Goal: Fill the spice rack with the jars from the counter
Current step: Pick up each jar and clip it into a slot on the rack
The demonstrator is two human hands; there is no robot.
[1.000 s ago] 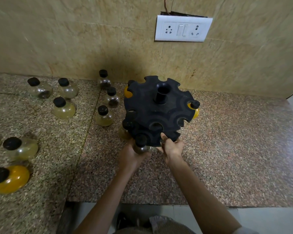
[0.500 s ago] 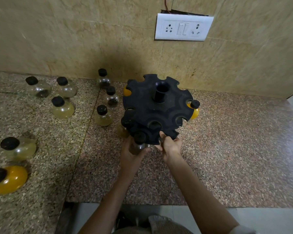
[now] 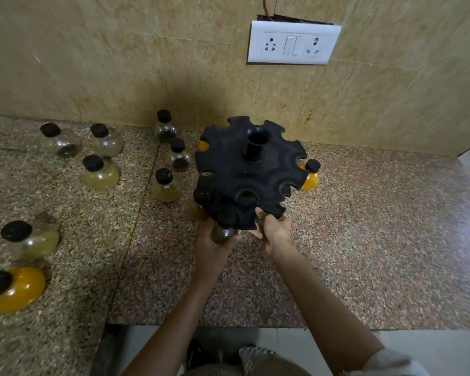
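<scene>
A black round spice rack with notched slots and a centre tube stands on the granite counter. My left hand is wrapped around a black-capped jar set in the rack's near slot. My right hand grips the rack's near rim beside it. An orange jar hangs in a slot on the right, and another orange jar shows at the far left of the rack. Several black-capped round jars stand loose on the counter to the left, among them a pale yellow jar nearest the rack.
A tiled wall with a white socket plate rises right behind the rack. Loose jars spread to the left edge, including an orange jar at the near left. The counter's front edge runs below my forearms.
My two hands and the rack have hardly moved; the view has shifted slightly. The left hand stays on the jar in the near slot.
</scene>
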